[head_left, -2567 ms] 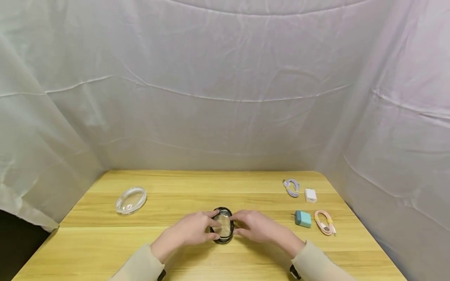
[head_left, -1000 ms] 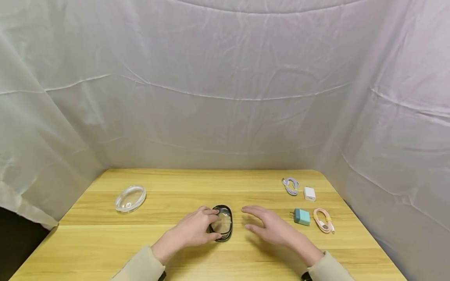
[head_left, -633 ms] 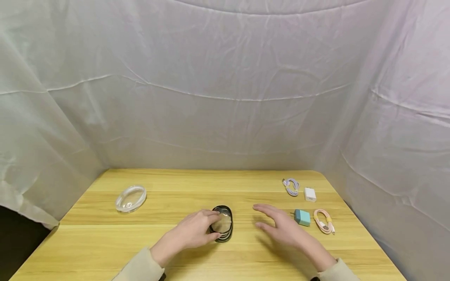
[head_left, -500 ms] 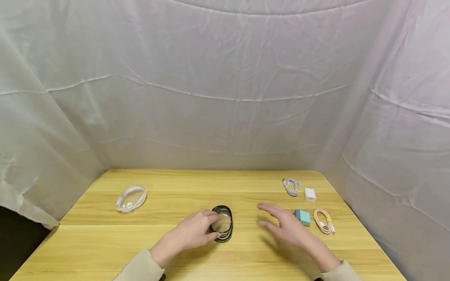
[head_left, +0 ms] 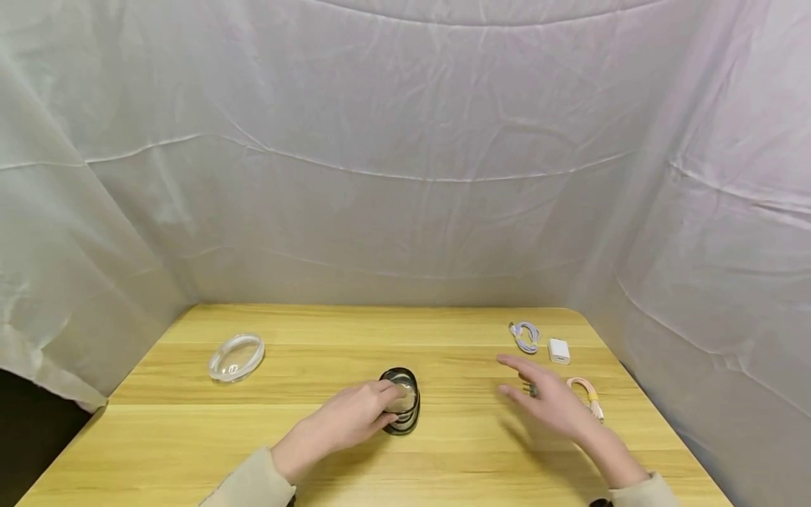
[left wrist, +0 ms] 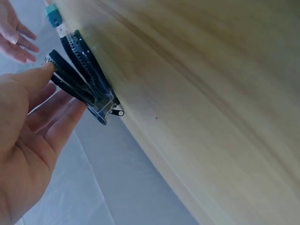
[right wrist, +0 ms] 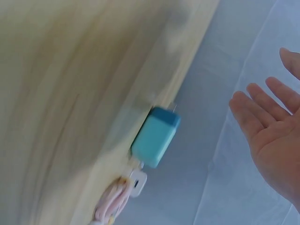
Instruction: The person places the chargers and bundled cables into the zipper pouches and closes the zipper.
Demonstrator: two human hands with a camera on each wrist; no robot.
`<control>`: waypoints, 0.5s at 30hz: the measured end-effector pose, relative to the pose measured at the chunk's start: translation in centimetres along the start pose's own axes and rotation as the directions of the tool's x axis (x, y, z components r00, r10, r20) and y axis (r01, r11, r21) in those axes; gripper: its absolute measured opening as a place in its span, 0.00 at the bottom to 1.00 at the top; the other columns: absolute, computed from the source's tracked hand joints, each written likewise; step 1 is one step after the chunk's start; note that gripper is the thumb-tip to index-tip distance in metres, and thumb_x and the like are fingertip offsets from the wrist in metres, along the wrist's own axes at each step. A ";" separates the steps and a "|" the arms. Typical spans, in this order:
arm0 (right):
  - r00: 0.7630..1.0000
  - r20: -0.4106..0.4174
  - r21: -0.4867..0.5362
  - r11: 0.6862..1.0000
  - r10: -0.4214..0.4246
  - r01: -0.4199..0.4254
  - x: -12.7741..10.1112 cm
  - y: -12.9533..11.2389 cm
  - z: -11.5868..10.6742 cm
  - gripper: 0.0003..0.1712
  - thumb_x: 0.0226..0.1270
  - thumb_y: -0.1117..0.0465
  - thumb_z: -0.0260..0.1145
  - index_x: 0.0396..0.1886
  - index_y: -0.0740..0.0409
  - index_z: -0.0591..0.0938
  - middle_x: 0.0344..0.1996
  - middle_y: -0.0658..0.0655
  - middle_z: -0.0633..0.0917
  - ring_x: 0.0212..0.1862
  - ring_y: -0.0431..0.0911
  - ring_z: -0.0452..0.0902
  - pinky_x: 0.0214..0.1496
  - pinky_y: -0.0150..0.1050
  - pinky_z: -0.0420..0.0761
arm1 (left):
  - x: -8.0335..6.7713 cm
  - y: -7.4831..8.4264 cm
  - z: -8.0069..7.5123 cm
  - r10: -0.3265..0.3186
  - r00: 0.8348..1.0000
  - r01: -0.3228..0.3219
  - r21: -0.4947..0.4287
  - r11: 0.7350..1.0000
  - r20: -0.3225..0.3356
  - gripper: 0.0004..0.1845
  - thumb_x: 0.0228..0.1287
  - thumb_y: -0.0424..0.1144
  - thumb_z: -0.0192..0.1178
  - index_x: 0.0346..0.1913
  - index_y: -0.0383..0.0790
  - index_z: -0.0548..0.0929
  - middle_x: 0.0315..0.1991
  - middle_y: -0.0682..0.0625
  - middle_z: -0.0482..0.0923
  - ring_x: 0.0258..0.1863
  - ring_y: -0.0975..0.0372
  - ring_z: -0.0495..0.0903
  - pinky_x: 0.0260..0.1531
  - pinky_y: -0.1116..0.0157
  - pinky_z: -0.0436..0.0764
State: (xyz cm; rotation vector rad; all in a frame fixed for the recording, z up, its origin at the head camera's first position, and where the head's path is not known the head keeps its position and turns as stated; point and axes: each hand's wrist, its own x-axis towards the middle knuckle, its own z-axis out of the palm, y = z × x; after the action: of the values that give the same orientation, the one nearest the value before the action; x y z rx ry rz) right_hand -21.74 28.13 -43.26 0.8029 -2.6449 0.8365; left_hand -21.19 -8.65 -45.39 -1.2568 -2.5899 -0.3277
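Note:
A small clear zip case [head_left: 405, 427] with black trim lies mid-table in the head view. My left hand [head_left: 348, 417] pinches its upper half between thumb and fingers. In the left wrist view, the two zipped edges of the case [left wrist: 89, 61] stand apart in a V, and a zipper pull [left wrist: 117, 112] sticks out at the joined end. My right hand [head_left: 557, 405] hovers to the right, fingers spread and holding nothing. It hides most of the teal charger plug [right wrist: 154, 137], which the right wrist view shows on the table, apart from the fingers.
A pink coiled cable [head_left: 593, 396] lies right of my right hand. Behind it are a white charger plug [head_left: 559, 351] and a purple coiled cable [head_left: 525, 339]. A clear round case with a whitish rim [head_left: 217, 372] lies at the left. Grey-white cloth [head_left: 405, 232] hangs around the table.
My right hand has left the case and moved right, over the teal charger plug. The left hand stays at the case, whose upper half now tilts up more.

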 end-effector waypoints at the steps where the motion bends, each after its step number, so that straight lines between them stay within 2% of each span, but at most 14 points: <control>1: 1.000 -0.001 -0.002 1.000 -0.001 0.001 -0.1 0.1 -0.2 0.29 0.74 0.59 0.70 0.71 0.60 0.77 0.68 0.62 0.79 0.68 0.60 0.76 0.62 0.55 0.82 | 0.0 0.0 0.1 0.017 1.000 -0.016 0.027 0.999 -0.006 0.22 0.69 0.38 0.70 0.63 0.38 0.80 0.51 0.49 0.84 0.46 0.60 0.86 0.47 0.66 0.87; 4: 1.000 -0.006 -0.017 1.000 0.003 -0.004 -0.3 0.5 -0.9 0.29 0.73 0.59 0.71 0.70 0.60 0.77 0.67 0.61 0.80 0.68 0.60 0.75 0.62 0.56 0.81 | 0.0 0.2 0.4 0.077 0.997 -0.073 0.129 0.989 -0.026 0.24 0.70 0.38 0.69 0.67 0.41 0.78 0.53 0.49 0.82 0.40 0.60 0.87 0.40 0.68 0.87; 8: 1.000 -0.020 -0.075 0.997 0.024 -0.025 -0.7 1.1 -1.7 0.29 0.71 0.58 0.72 0.69 0.58 0.79 0.66 0.60 0.81 0.67 0.60 0.76 0.62 0.61 0.79 | -0.2 0.5 0.5 0.143 0.990 -0.135 0.284 0.949 -0.008 0.35 0.64 0.32 0.71 0.73 0.51 0.75 0.55 0.51 0.79 0.34 0.63 0.84 0.27 0.71 0.83; 11: 0.999 -0.026 -0.096 0.995 0.033 -0.035 -1.1 1.7 -2.3 0.29 0.71 0.58 0.72 0.69 0.59 0.79 0.66 0.61 0.81 0.66 0.62 0.77 0.62 0.63 0.78 | -0.2 0.8 0.3 0.156 0.987 -0.163 0.377 0.912 0.047 0.41 0.59 0.29 0.73 0.74 0.58 0.74 0.58 0.51 0.76 0.39 0.62 0.84 0.25 0.74 0.81; 15: 0.999 -0.014 -0.083 0.996 0.033 -0.034 -1.7 2.6 -3.0 0.28 0.73 0.58 0.70 0.69 0.62 0.78 0.66 0.64 0.80 0.65 0.64 0.77 0.61 0.62 0.80 | -0.1 1.1 0.2 0.144 0.984 -0.177 0.440 0.880 0.108 0.36 0.63 0.30 0.71 0.71 0.61 0.78 0.62 0.50 0.74 0.46 0.60 0.84 0.25 0.76 0.82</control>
State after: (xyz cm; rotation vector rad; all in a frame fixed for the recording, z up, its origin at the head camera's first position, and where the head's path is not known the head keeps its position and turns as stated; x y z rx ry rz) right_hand -21.69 32.44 -42.67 0.7324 -2.6698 0.7317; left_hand -20.26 -7.99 -45.48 -1.3083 -2.3953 0.3392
